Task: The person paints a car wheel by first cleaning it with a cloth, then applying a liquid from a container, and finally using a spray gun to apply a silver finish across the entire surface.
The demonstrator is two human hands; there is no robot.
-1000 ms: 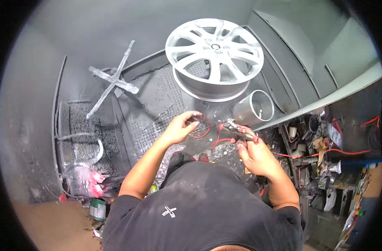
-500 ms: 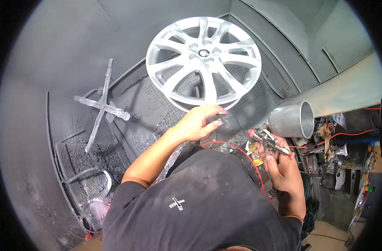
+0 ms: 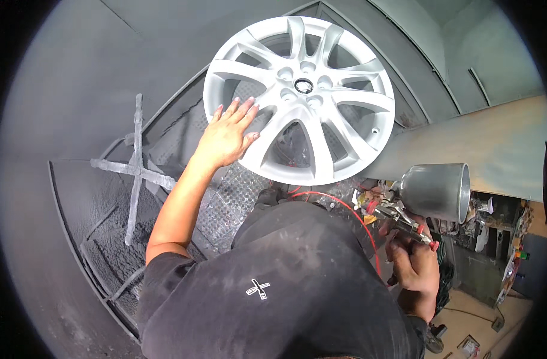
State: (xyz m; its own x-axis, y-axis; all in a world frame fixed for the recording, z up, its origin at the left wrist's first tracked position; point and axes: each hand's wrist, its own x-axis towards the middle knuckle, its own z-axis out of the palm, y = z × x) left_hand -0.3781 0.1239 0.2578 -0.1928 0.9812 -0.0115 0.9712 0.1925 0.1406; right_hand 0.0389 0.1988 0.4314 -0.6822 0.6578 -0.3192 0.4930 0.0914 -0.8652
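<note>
A silver multi-spoke car wheel rim [image 3: 318, 140] stands in front of me, its face toward me and a round badge at its hub. My left hand [image 3: 228, 133] is at the rim's left side, fingers spread over the spokes; whether it touches the metal I cannot tell. Low on the right, my right hand [image 3: 411, 257] is wrapped round a spray gun [image 3: 399, 216] with red-tipped ends. A metal paint cup [image 3: 432, 190] sits on the gun, its wide end turned to the right.
A grey-coated cross-shaped stand [image 3: 137, 170] is at the left. A red air hose [image 3: 351, 216] curves beside my body above the textured metal floor [image 3: 228, 197]. Cluttered shelves [image 3: 495, 239] stand at the right, next to a pale panel [image 3: 495, 143].
My left hand has moved left and up from below the rim to its left side, fingers spreading. The rim appears larger and turned. The spray gun and cup sit slightly lower and further right.
</note>
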